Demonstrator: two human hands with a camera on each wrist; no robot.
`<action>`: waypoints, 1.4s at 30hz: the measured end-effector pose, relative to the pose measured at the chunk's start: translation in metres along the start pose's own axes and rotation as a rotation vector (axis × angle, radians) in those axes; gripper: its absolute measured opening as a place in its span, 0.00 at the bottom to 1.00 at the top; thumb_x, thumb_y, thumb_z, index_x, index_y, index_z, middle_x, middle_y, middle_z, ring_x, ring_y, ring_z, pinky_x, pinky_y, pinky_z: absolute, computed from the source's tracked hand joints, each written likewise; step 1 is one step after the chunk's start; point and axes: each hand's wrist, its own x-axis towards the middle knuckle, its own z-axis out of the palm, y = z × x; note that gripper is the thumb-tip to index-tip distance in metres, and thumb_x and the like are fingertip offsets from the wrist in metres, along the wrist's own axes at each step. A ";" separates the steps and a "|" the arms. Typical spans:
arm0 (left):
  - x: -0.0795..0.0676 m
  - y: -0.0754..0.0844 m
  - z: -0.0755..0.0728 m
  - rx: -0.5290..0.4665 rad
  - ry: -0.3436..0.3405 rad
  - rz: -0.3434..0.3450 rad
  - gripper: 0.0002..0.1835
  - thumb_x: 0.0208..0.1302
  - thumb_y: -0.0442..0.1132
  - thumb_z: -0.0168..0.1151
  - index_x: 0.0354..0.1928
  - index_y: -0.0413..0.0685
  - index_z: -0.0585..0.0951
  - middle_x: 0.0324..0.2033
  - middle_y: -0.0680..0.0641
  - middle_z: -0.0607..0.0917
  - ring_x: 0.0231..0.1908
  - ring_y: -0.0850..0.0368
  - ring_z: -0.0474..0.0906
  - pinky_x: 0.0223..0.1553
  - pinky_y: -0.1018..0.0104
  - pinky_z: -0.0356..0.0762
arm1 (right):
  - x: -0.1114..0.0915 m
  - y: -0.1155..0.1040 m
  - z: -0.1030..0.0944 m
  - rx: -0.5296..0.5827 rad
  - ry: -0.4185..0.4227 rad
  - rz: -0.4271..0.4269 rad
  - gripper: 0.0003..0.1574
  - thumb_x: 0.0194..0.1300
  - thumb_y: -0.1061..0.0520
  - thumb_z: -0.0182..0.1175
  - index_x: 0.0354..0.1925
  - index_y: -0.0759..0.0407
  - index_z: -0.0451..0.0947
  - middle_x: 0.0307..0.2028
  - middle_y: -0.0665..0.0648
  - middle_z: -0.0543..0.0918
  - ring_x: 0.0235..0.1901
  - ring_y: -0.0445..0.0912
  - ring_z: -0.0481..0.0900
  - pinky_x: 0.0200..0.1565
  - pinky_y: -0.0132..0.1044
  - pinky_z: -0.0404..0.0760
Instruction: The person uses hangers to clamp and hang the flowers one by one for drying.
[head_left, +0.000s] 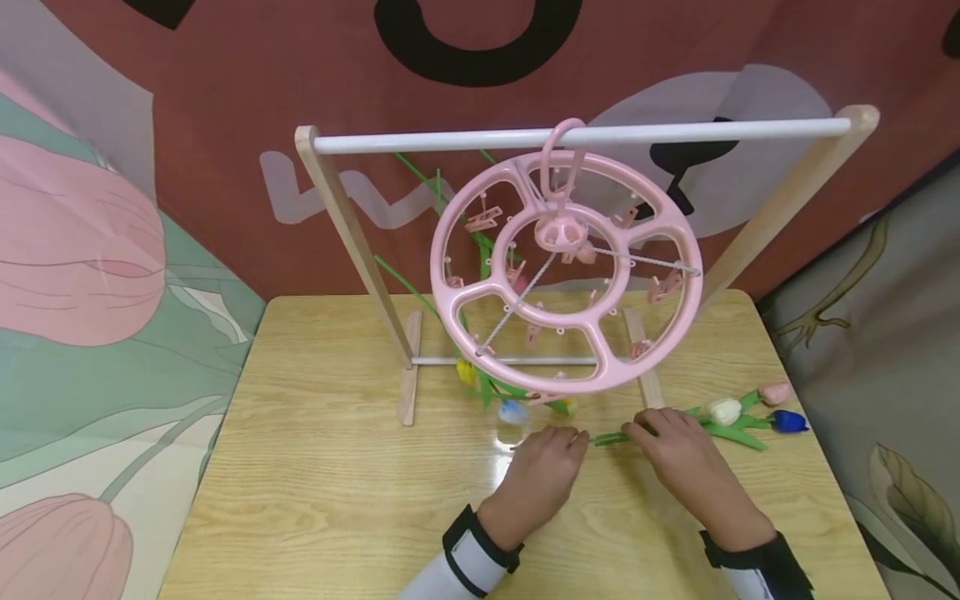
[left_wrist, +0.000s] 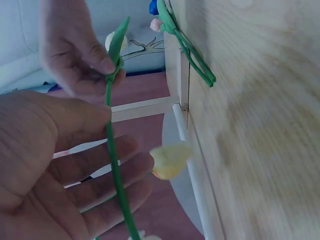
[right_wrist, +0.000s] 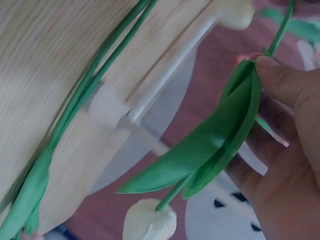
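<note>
My right hand (head_left: 682,458) pinches the green stem of an artificial white tulip (right_wrist: 150,220) at the base of its long leaf (right_wrist: 200,140). The thumb and index finger of my left hand (left_wrist: 75,160) pinch the same stem (left_wrist: 115,165) lower down, while the other fingers spread behind it. In the head view the white bloom (head_left: 725,411) shows past the right hand. Beside it a blue tulip (head_left: 789,422) and a pink tulip (head_left: 775,393) lie on the table, their two stems (left_wrist: 200,65) side by side.
Ahead stands a wooden-legged rack with a white top bar (head_left: 450,142). A round pink hanger (head_left: 566,379) with small clips hangs from it. A yellow tulip (head_left: 467,372) and a light blue tulip (head_left: 512,411) show below the hanger, near the lower bar (head_left: 435,361). A patterned cloth backs the table.
</note>
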 end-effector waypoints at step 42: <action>-0.028 -0.023 0.004 -1.111 0.000 -0.258 0.17 0.68 0.35 0.69 0.57 0.41 0.84 0.52 0.42 0.89 0.51 0.54 0.88 0.54 0.71 0.85 | 0.009 0.000 -0.012 0.242 0.070 0.078 0.22 0.47 0.70 0.78 0.40 0.52 0.85 0.38 0.48 0.86 0.39 0.44 0.83 0.39 0.33 0.84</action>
